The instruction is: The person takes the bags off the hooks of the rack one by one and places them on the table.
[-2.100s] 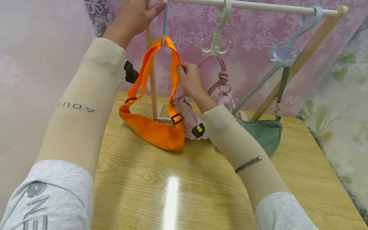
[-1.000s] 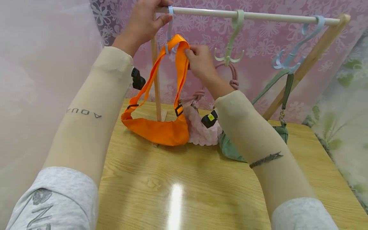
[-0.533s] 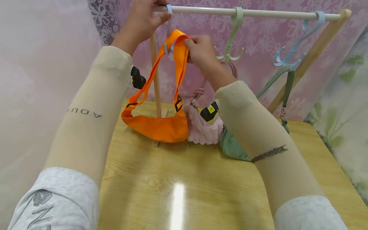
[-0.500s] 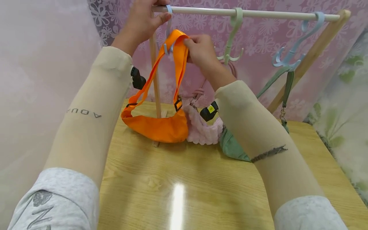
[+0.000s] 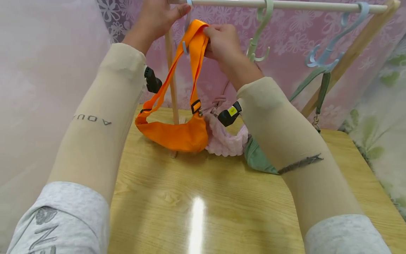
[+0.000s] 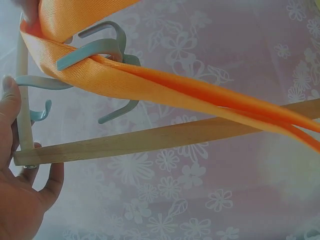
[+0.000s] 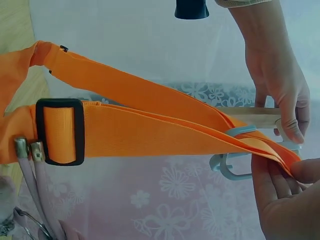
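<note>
Plainly, the bag (image 5: pixel 172 137) is all orange — its strap buckle (image 7: pixel 79 131) black.

Light grey sleeves (image 5: pixel 60 211) meet beige, dark-marked arm covers (image 5: pixel 92 102), with black wrist cameras (image 5: pixel 153 81), one bearing a yellow label (image 5: pixel 232 111).

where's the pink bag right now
In the head view, the pink bag is near mid-frame, between the orange bag on its left and the green bag on its right.

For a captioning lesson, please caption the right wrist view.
A flat orange fabric strap with a rectangular black buckle, pinched by the right hand near a curved pale blue plastic hook.
</note>
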### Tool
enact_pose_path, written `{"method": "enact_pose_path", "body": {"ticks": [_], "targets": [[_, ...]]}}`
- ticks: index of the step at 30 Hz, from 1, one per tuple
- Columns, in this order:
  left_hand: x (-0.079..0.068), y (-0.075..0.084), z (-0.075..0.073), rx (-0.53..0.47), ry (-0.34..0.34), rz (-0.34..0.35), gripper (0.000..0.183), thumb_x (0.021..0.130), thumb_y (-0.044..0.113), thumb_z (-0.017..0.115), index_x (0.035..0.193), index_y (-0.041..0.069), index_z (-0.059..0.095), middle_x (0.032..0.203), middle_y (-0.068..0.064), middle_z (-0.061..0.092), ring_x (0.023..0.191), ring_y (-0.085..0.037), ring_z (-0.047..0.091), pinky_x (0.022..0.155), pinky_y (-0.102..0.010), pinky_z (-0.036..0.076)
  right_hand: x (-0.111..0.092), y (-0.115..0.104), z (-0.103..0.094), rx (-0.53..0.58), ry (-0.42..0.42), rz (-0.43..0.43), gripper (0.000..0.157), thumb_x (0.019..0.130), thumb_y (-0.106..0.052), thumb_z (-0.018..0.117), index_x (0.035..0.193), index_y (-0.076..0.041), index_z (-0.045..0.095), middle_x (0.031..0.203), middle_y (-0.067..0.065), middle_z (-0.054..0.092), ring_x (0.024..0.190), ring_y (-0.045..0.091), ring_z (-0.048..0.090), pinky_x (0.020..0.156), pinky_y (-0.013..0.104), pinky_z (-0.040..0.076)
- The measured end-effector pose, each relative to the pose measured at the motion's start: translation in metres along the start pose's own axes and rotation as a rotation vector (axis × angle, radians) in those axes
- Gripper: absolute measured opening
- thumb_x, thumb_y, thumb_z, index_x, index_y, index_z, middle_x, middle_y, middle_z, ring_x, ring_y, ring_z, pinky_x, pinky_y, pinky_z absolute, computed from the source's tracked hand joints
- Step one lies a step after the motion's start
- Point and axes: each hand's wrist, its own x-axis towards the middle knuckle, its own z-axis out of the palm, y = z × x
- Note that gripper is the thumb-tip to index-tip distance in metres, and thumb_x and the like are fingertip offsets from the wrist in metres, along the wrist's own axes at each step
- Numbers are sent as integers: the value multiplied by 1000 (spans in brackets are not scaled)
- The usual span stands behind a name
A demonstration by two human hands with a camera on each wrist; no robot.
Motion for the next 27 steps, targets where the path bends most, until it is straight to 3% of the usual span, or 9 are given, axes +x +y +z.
{"method": "enact_pose_path", "body": {"ticks": [5, 9, 13, 17, 21, 27], "targets": [[0, 3, -1, 14, -24, -26, 59, 98, 43, 50, 152, 26, 34, 154, 6, 34, 141, -6, 29, 112, -18, 22, -3, -5, 0, -13, 2, -26, 30, 102, -19, 51, 123, -1, 64, 109, 10, 69, 97, 19, 70, 84, 26, 55], [0, 3, -2, -3, -26, -42, 58, 97, 44, 50, 151, 27, 36, 153, 5, 35, 140, -7, 30, 112, -19, 24, -5, -8, 1, -9, 5, -38, 30, 102, -19, 52, 123, -3, 64, 109, 10, 69, 96, 19, 70, 83, 25, 55], [1, 2, -3, -4, -17, -15, 50, 97, 47, 50, 141, 24, 51, 135, 1, 50, 124, -7, 44, 108, -18, 31, -6, -10, 1, -13, 7, -53, 28, 102, -20, 52, 122, -4, 64, 108, 8, 69, 95, 18, 70, 82, 24, 55], [4, 2, -2, -20, -16, 19, 45, 97, 46, 50, 133, 20, 58, 112, 8, 48, 102, -1, 43, 105, -17, 36, -7, -11, 1, 12, -5, -55, 28, 102, -19, 51, 122, -4, 64, 109, 9, 69, 96, 19, 70, 83, 25, 55], [5, 4, 0, -43, -28, 23, 43, 98, 46, 51, 132, 21, 59, 110, 11, 47, 103, 0, 42, 106, -17, 35, -10, -12, -1, 39, -9, -49, 28, 102, -18, 51, 122, -3, 64, 108, 10, 69, 97, 20, 70, 84, 26, 55], [6, 8, 1, -125, -65, -40, 37, 97, 45, 54, 126, 23, 62, 108, 12, 46, 106, 0, 43, 106, -18, 35, -12, -14, -4, 51, -9, -57, 25, 102, -17, 51, 116, -1, 65, 106, 12, 70, 96, 21, 70, 81, 26, 56]]}}
